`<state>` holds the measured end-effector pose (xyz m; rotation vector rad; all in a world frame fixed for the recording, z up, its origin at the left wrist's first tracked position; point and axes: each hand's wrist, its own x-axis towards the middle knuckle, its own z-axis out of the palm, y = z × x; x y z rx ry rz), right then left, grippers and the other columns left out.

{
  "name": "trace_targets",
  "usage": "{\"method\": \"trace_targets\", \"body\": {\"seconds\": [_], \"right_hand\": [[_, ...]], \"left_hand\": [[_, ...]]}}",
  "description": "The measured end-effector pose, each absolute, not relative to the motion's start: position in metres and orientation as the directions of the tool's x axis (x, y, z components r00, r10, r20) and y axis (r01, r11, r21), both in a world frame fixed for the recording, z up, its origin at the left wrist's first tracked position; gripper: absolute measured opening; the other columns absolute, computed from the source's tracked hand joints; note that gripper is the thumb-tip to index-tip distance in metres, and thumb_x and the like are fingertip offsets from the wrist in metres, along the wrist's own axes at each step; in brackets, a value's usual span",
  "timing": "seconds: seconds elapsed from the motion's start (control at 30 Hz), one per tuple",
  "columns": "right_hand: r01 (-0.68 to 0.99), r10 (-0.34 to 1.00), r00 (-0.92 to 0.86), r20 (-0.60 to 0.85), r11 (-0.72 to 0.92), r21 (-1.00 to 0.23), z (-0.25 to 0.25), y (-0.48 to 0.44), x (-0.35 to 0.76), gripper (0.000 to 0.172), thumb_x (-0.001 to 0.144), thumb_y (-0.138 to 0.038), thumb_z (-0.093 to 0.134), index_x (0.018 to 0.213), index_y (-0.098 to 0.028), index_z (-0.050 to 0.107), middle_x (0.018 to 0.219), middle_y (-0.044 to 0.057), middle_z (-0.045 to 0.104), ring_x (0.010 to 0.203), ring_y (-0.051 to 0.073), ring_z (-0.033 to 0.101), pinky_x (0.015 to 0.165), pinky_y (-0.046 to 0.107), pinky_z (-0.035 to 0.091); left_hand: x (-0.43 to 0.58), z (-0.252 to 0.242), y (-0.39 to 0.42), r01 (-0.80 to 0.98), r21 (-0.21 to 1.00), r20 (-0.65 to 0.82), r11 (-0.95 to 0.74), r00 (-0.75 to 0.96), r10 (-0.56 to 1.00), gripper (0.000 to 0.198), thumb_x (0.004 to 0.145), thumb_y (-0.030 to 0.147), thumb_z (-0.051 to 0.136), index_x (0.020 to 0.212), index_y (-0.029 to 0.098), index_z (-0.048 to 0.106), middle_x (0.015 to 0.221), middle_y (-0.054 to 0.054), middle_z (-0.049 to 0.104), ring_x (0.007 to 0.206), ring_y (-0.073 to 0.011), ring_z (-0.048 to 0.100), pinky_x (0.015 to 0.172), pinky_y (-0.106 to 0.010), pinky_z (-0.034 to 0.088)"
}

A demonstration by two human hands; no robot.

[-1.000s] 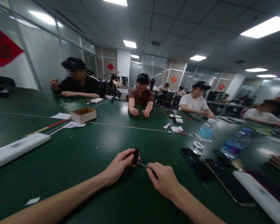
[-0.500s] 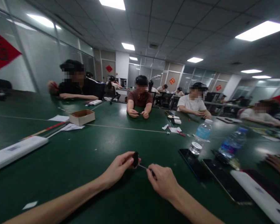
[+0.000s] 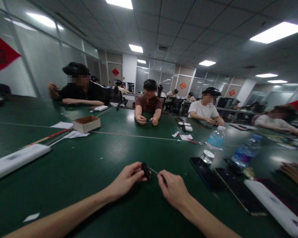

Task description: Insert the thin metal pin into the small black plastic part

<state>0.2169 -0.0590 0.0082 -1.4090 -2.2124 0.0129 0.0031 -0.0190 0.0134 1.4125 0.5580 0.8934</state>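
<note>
Head view — left hand (image 3: 126,181) pinches small black object (image 3: 146,170); right hand (image 3: 174,190) pinches thin metal rod (image 3: 155,171) — rod tip near object, above green table (image 3: 64,158).

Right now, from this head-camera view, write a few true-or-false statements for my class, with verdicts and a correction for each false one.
1. The left hand holds a small black object. True.
2. The right hand pinches a thin metal rod. True.
3. The open cardboard box stands on the floor. False: the cardboard box stands on the green table.
4. Two phones lie left of the hands. False: the first phone and the second phone lie to the right of the hands.
</note>
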Motion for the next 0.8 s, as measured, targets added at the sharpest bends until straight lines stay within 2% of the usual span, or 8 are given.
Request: {"method": "trace_targets", "body": {"seconds": [0.17,0.37,0.6,0.8], "right_hand": [[0.826,0.853,-0.329,0.406,0.469,-0.314,0.0115,-0.0609,0.2173,0.023,0.097,-0.028,0.033,0.091,-0.019,0.053,0.073,0.0,0.058,0.059,0.011,0.053,0.058,0.022,0.036],[0.844,0.85,-0.363,0.382,0.474,-0.251,0.0116,-0.0618,0.2153,0.024,0.096,-0.03,0.035,0.086,-0.019,0.054,0.069,-0.001,0.057,0.056,0.01,0.052,0.057,0.023,0.035],[0.851,0.846,-0.363,0.391,0.472,-0.229,0.0099,-0.0617,0.2157,0.026,0.096,-0.03,0.035,0.086,-0.019,0.056,0.068,-0.001,0.058,0.055,0.01,0.053,0.057,0.022,0.034],[0.859,0.85,-0.368,0.376,0.465,-0.213,0.0095,-0.0612,0.2156,0.026,0.096,-0.032,0.035,0.087,-0.019,0.056,0.069,0.0,0.059,0.056,0.011,0.053,0.057,0.022,0.035]], "left_hand": [[0.0021,0.0054,-0.0104,-0.257,0.966,0.147,-0.021,0.479,0.865,0.029,0.086,0.033,0.056,0.106,0.013,0.06,0.105,-0.012,0.063,0.099,-0.024,0.059,0.09,-0.039,0.045],[0.0017,0.0036,-0.0099,-0.284,0.959,0.149,-0.021,0.436,0.887,0.032,0.087,0.031,0.054,0.114,0.016,0.058,0.111,-0.013,0.061,0.105,-0.0266,0.056,0.086,-0.039,0.047],[0.002,0.0035,-0.0098,-0.267,0.962,0.162,-0.048,0.425,0.891,0.038,0.084,0.034,0.058,0.118,0.017,0.058,0.114,-0.013,0.061,0.105,-0.0276,0.056,0.084,-0.039,0.048],[0.0,0.0056,-0.0104,-0.172,0.98,0.168,-0.098,0.459,0.872,0.04,0.083,0.035,0.058,0.12,0.018,0.058,0.113,-0.011,0.064,0.102,-0.026,0.058,0.087,-0.039,0.046]]}}
